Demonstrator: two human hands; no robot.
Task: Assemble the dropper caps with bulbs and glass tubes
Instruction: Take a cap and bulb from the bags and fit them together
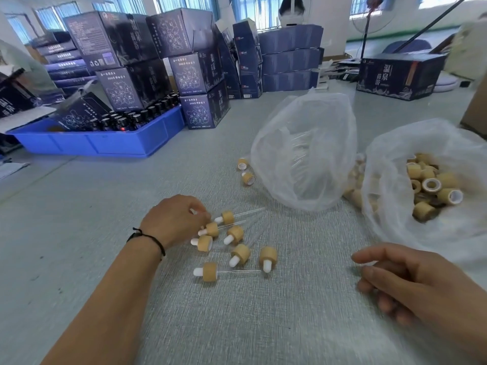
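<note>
The left hand (pixel 175 219) curls its fingertips at a dropper's white bulb; blur hides whether it pinches it. The right hand (pixel 411 283) hovers loosely curled, holding nothing. Between them on the grey woven mat (pixel 263 312) lie assembled droppers (pixel 237 246): wood-look caps, white bulbs, faint glass tubes. Beyond, one filmy bag (pixel 303 154) hides its contents; another (pixel 395 206) holds loose caps (pixel 432 185). Boxes (pixel 400 75) read 温泉.

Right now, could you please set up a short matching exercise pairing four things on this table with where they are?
Things:
1. blue tray
2. loose caps
3. finished droppers
4. dark boxes

Places:
A. inside the right-hand bag
B. stacked at the back
C. beside the left hand
D. far left, holding dark bottles

Pairs: 1-D, 2-A, 3-C, 4-B
</note>
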